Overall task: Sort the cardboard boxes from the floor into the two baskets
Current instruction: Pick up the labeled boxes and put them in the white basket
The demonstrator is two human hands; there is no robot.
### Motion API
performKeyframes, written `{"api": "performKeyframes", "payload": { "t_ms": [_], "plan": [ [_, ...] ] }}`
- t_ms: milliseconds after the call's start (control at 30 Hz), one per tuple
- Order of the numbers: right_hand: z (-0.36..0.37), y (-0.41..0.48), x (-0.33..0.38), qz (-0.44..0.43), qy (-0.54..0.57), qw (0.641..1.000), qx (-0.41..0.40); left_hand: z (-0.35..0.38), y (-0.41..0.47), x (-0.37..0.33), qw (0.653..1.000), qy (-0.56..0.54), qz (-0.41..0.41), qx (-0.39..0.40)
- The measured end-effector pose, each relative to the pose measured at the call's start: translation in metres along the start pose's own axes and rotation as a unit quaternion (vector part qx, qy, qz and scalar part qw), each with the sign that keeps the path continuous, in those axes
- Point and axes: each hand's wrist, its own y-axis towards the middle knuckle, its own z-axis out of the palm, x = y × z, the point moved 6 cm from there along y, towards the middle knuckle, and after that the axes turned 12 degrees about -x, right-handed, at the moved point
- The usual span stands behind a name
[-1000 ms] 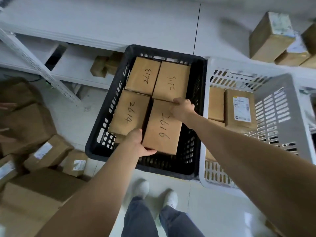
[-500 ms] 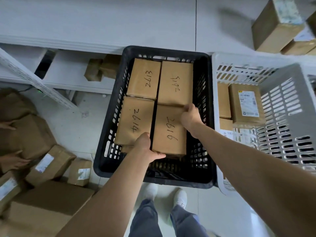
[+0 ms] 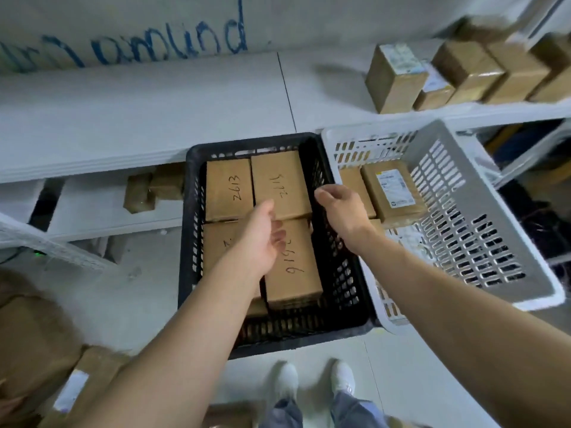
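A black basket (image 3: 343, 282) on the floor holds several flat cardboard boxes with handwritten numbers. The box marked 2616 (image 3: 293, 273) lies at its near right, the 2613 box (image 3: 228, 189) at its far left. My left hand (image 3: 262, 239) hovers above the boxes, fingers relaxed, holding nothing. My right hand (image 3: 338, 208) is lifted over the basket's right wall, fingers loosely curled and empty. To the right, a white basket (image 3: 482, 211) contains a labelled box (image 3: 392, 193) and a few others.
Loose cardboard boxes (image 3: 46, 350) lie on the floor at the lower left. More boxes (image 3: 395, 78) stand on a white shelf at the upper right, and small ones (image 3: 148, 189) sit under the shelf on the left. My feet (image 3: 315, 384) stand just before the black basket.
Both hands have let go of the 2616 box, which now lies flat in the black basket, and have lifted away. The camera has tilted up, showing more of the shelf and wall.
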Motion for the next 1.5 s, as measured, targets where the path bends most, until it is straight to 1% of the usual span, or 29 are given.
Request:
{"api": "performKeyframes", "payload": {
  "t_ms": [100, 200, 267, 333, 433, 500, 600, 667, 767, 900, 1000, 1133, 1267, 1500],
  "plan": [
    [-0.041, -0.013, 0.014, -0.016, 0.054, 0.996, -0.071, 0.046, -0.030, -0.029, 0.992, 0.008, 0.101, 0.072],
    [-0.095, -0.030, 0.017, -0.033, 0.098, 0.983, -0.150, 0.100, -0.066, -0.031, 0.975, 0.040, 0.160, 0.152],
    [-0.139, -0.045, 0.013, -0.041, 0.114, 0.970, -0.210, 0.136, -0.093, -0.019, 0.957, 0.059, 0.186, 0.216],
    [-0.186, -0.065, 0.001, -0.036, 0.127, 0.954, -0.270, 0.171, -0.125, 0.004, 0.935, 0.091, 0.201, 0.277],
    [-0.257, -0.101, -0.028, -0.018, 0.139, 0.918, -0.370, 0.214, -0.175, 0.051, 0.896, 0.146, 0.211, 0.361],
    [-0.299, -0.130, -0.051, -0.004, 0.141, 0.894, -0.425, 0.234, -0.205, 0.085, 0.871, 0.179, 0.222, 0.399],
    [-0.350, -0.178, -0.090, 0.024, 0.154, 0.858, -0.489, 0.252, -0.244, 0.137, 0.846, 0.216, 0.217, 0.437],
    [-0.378, -0.212, -0.119, 0.044, 0.156, 0.833, -0.529, 0.261, -0.268, 0.174, 0.828, 0.246, 0.211, 0.457],
    [-0.410, -0.261, -0.162, 0.075, 0.164, 0.807, -0.562, 0.267, -0.298, 0.229, 0.816, 0.275, 0.189, 0.471],
    [-0.442, -0.319, -0.213, 0.115, 0.179, 0.790, -0.575, 0.265, -0.330, 0.297, 0.811, 0.305, 0.153, 0.475],
    [-0.469, -0.352, -0.238, 0.123, 0.168, 0.788, -0.580, 0.265, -0.351, 0.335, 0.813, 0.311, 0.136, 0.473],
    [-0.506, -0.386, -0.260, 0.121, 0.162, 0.773, -0.601, 0.274, -0.374, 0.370, 0.818, 0.309, 0.129, 0.468],
    [-0.536, -0.409, -0.276, 0.124, 0.156, 0.759, -0.619, 0.289, -0.398, 0.392, 0.812, 0.315, 0.133, 0.473],
    [-0.589, -0.415, -0.307, 0.138, 0.170, 0.728, -0.650, 0.347, -0.420, 0.411, 0.802, 0.314, 0.138, 0.488]
  ]
}}
